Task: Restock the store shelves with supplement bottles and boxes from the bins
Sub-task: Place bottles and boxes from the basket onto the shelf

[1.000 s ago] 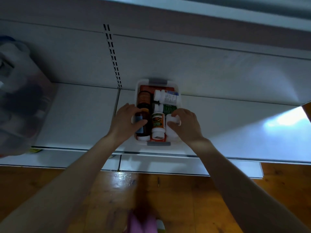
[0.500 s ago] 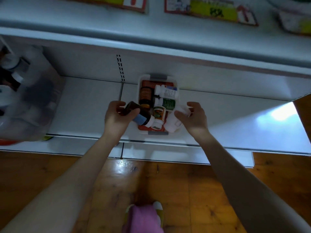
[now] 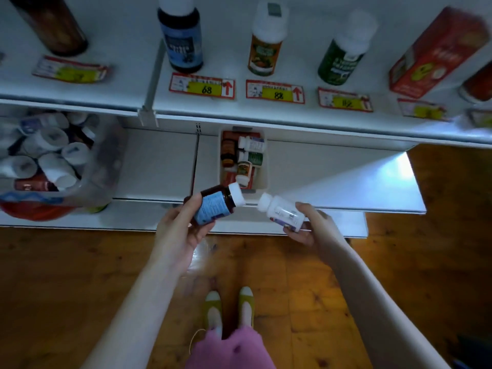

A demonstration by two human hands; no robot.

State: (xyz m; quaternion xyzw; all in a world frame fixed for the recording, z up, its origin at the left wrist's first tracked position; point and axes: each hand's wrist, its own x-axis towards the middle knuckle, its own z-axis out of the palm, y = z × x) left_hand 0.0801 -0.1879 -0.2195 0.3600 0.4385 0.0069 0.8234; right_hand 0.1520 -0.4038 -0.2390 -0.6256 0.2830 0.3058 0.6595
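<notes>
A dark bottle with a blue label (image 3: 214,207) is gripped in the left hand (image 3: 181,231), the thumb laid along its side and the fingers curled beneath, and its white cap is pointed toward one o'clock. A white bottle (image 3: 283,214) is grasped in the right hand (image 3: 312,227), fingers wrapped under its base, with the cap aimed toward ten o'clock. The two caps are held near each other but apart, in front of the front edge of the lower shelf (image 3: 332,177) and above the wooden floor (image 3: 80,275). At twelve o'clock from the caps, a small white bin (image 3: 265,169) is set on the lower shelf; several bottles are laid on their sides in it over red packaging. At nine o'clock from that bin, well apart, a large clear bin (image 3: 109,161) is seen packed with white-capped bottles. On the upper shelf (image 3: 127,83), a brown bottle (image 3: 50,25), a dark blue-labelled bottle (image 3: 182,38), an orange-labelled bottle (image 3: 266,49) and a green bottle (image 3: 342,61) are stood in a row, and a red box (image 3: 436,54) is placed toward two o'clock. Price tags (image 3: 201,86) are fixed along the front strip, two of them marked 68 and 88. At six o'clock, yellow-green shoes (image 3: 229,307) are seen on the floor.
</notes>
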